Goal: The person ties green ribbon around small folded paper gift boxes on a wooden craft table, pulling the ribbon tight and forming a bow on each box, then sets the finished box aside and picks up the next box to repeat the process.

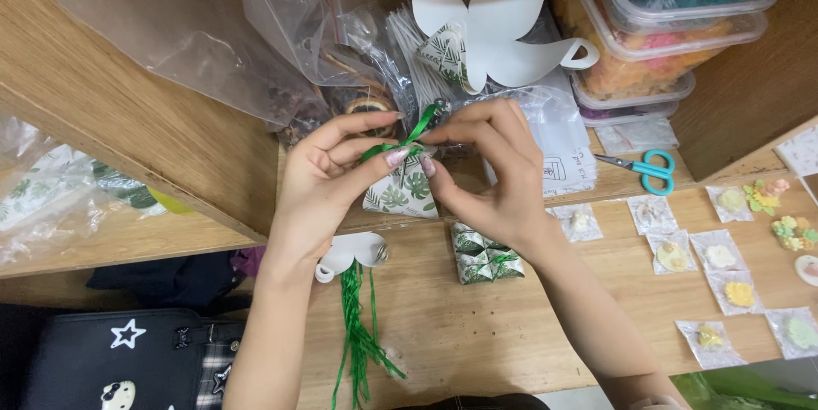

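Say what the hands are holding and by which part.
Both hands, left and right, pinch the green ribbon tie at the top of a small leaf-print paper pouch.

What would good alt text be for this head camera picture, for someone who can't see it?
Two bare hands, left hand and right hand, pinch a green ribbon at the top of a small leaf-print paper box above a wooden table. Finished boxes, loose green ribbons, teal scissors and small bagged flowers lie around.

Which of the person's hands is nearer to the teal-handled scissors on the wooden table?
The right hand. It sits just left of the scissors, pinching the green ribbon on the leaf-print box. The left hand is farther away, beyond the box.
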